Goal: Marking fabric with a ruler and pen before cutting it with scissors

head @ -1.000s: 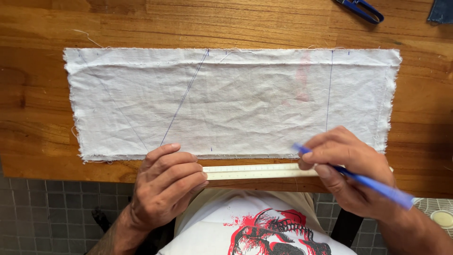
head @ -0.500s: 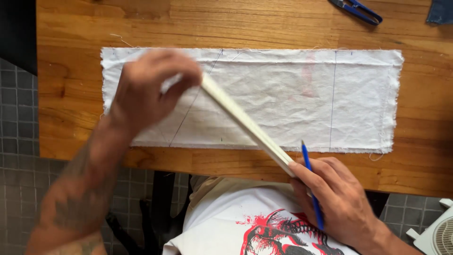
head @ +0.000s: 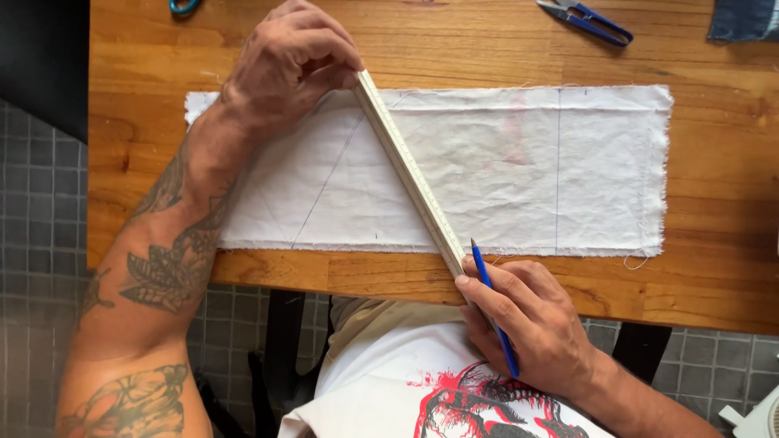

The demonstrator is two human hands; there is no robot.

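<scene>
Ruler (head: 410, 174) lies slantwise across the cloth (head: 487, 162) on the bench (head: 714, 243). Left hand (head: 284, 69) pins its far end; right hand (head: 531, 320) steadies the near end, pen (head: 491, 304) gripped. Risk: the unpinned middle could pivot or the cloth creep, skewing a line. Left fingertips hidden; scissors (head: 586, 18) cut off at the top edge.

Your table (head: 714, 268) is varnished wood, smooth with a low sheen. The cloth (head: 503, 178) is matt woven fabric, creased, frayed at its edges. The ruler (head: 406, 166) looks pale and matt. The pencil (head: 493, 304) is glossy blue.
</scene>
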